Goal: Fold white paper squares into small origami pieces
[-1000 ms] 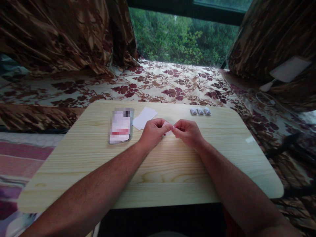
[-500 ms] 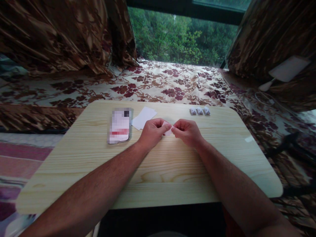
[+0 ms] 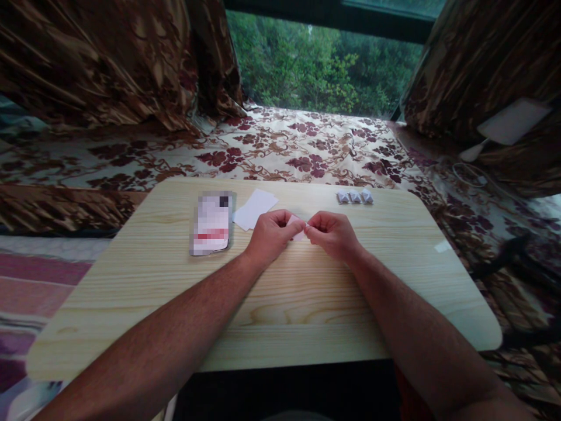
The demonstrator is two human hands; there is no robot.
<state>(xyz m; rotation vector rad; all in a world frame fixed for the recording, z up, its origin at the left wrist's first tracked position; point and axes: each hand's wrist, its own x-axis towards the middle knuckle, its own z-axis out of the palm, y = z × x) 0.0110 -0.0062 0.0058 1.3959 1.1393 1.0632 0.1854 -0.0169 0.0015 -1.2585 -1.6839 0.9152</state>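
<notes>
Over the middle of a light wooden table (image 3: 272, 304), my left hand (image 3: 272, 235) and my right hand (image 3: 333, 234) meet fingertip to fingertip. Both pinch a small pale paper piece (image 3: 299, 229), mostly hidden between the fingers. Just left of my left hand lie white paper slips (image 3: 255, 209) in a small stack, and beside them a packet (image 3: 212, 223). Three small folded paper pieces (image 3: 355, 197) sit in a row near the far edge, beyond my right hand.
A floral cloth (image 3: 280, 146) covers the surface behind the table, under a window with green trees. Brown patterned curtains (image 3: 109, 58) hang at both sides. A white device with a cable (image 3: 508, 126) lies at the right.
</notes>
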